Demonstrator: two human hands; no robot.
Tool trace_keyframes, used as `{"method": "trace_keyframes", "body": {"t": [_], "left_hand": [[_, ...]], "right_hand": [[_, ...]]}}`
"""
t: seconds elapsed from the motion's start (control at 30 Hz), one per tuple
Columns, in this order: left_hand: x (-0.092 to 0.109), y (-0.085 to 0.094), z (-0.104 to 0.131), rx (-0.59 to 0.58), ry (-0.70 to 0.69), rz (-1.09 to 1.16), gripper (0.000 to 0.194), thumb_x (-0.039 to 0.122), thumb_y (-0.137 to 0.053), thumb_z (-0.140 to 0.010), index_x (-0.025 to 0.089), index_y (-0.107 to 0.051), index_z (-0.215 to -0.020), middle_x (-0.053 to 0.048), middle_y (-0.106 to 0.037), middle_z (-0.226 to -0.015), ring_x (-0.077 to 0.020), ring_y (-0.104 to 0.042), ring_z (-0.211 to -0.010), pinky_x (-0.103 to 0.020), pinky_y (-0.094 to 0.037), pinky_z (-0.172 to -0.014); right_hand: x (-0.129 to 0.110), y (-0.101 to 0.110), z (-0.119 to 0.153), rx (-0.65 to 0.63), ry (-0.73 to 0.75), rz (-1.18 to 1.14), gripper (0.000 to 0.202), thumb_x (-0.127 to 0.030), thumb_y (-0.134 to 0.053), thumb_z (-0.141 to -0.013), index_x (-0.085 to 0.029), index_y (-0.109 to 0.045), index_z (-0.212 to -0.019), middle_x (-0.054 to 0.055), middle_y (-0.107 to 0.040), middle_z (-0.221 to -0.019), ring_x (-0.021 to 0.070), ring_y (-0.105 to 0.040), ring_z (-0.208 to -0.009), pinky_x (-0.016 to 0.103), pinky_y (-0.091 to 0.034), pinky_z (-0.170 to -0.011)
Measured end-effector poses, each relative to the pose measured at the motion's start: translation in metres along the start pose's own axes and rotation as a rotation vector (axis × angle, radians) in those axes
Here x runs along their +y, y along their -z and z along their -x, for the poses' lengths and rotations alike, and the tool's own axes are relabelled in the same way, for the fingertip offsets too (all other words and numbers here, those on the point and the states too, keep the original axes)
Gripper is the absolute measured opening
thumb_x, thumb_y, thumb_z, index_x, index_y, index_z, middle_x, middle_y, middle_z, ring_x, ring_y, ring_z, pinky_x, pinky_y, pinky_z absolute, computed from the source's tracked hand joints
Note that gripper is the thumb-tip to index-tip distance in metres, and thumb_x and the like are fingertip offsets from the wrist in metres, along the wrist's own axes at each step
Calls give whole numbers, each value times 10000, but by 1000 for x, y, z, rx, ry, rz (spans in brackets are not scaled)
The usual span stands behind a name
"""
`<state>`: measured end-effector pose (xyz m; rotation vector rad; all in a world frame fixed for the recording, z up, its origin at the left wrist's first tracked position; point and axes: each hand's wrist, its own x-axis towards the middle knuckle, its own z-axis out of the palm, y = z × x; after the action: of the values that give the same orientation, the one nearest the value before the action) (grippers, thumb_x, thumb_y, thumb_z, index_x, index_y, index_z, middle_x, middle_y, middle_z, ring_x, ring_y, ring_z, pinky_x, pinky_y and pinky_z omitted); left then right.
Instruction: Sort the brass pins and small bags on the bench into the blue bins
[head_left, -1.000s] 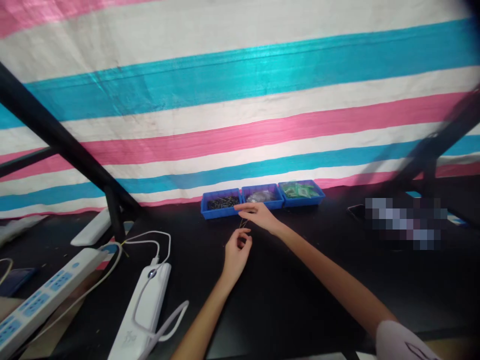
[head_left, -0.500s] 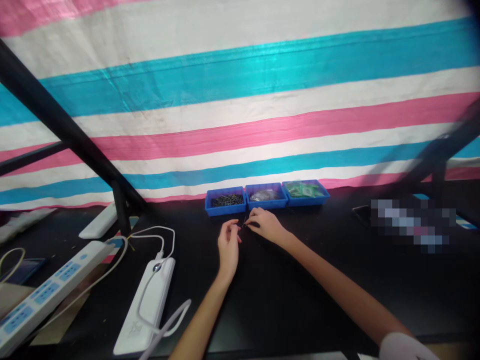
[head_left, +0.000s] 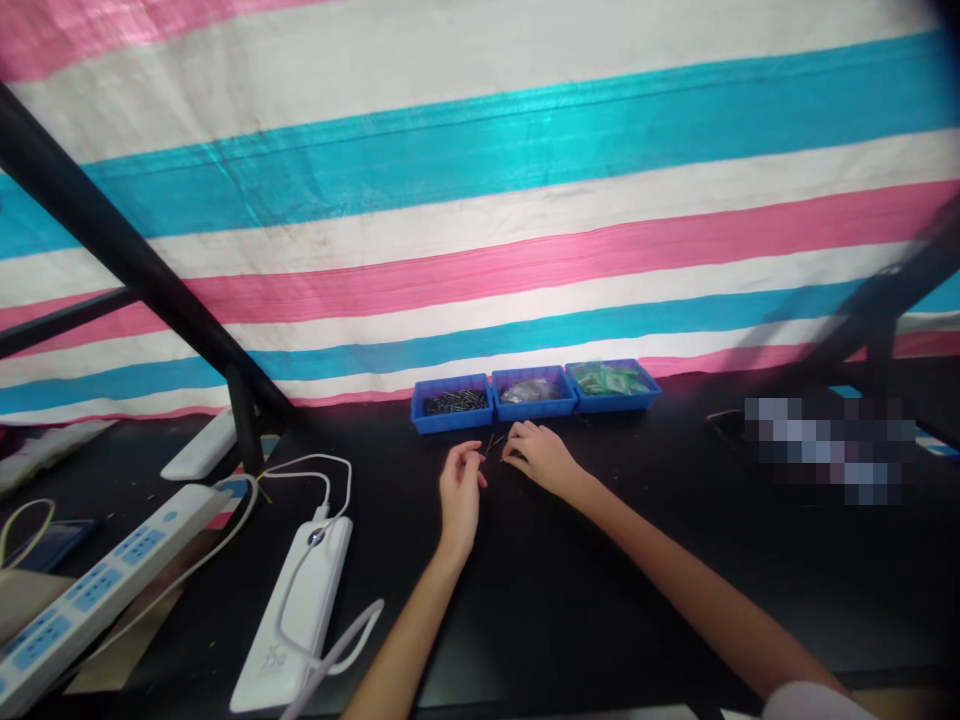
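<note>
My right hand point(head_left: 541, 458) has drawn back from the near left corner of the middle blue tray point(head_left: 534, 409); my left hand point(head_left: 459, 487) has moved closer to that tray.

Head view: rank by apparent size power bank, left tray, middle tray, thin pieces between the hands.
1. Power bank; nearer the camera
2. Left tray, middle tray: too alike to rank
3. Thin pieces

A grey marking point(head_left: 273, 658) was located on the lower part of the top face of the white power bank point(head_left: 306, 602). Its leading characters appeared to read "35". The character or characters following these digits were too faint to be identified.
</note>
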<state>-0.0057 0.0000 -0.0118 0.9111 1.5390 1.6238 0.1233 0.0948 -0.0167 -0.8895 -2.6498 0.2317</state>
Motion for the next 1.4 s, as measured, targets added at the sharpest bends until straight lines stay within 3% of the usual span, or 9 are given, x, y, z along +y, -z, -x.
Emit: {"method": "trace_keyframes", "body": {"t": [0.3, 0.47, 0.67, 0.9, 1.2, 1.4], "left_hand": [[-6, -9, 5, -116, -37, -188, 306, 282, -600, -707, 179, -557, -991, 2, -547, -795, -69, -473, -571, -202, -409, -559], [-6, -14, 10, -257, -92, -272, 264, 259, -599, -701, 175, -599, -952, -5, -561, -794, -61, -462, -547, -187, -375, -503], [-6, -15, 12, -299, -143, -329, 219, 301, -601, -721, 171, -658, -888, -37, -593, -829, -65, -465, -529, -196, -341, -462], [-7, -14, 11, -236, -172, -349, 176, 347, -645, -696, 181, -692, -733, -37, -593, -795, -77, -463, -538, -212, -348, -477], [-1, -11, 9, -103, -159, -238, 187, 346, -633, -719, 178, -681, -782, -24, -553, -841, -67, -470, -572, -200, -388, -519], [0, -11, 9, -82, -151, -179, 184, 345, -648, -703, 177, -662, -776, -21, -557, -834, -89, -497, -618, -208, -417, -544]], "right_hand": [[-8, 17, 24, 163, -244, -516, 128, -272, -504, -835, -205, -612, -837, 9, -637, -796, 138, -508, -721, 291, -352, -720], [-8, 18, 31, 162, -252, -734, 190, -270, -496, -822, -211, -657, -903, 14, -649, -819, 131, -506, -708, 263, -382, -662], [-6, 14, 37, 116, -301, -894, 196, -302, -527, -802, -191, -666, -883, 22, -666, -826, 122, -535, -686, 251, -386, -625], [-12, 15, 39, 112, -308, -928, 179, -319, -572, -768, -199, -681, -844, 8, -639, -748, 104, -469, -614, 241, -349, -554], [-9, 15, 39, 210, -414, -953, 226, -367, -584, -751, -183, -679, -843, 6, -614, -669, 103, -457, -564, 242, -363, -529], [-17, 10, 40, 170, -332, -892, 158, -314, -606, -738, -191, -700, -771, 4, -612, -670, 101, -483, -592, 237, -357, -547]]}}
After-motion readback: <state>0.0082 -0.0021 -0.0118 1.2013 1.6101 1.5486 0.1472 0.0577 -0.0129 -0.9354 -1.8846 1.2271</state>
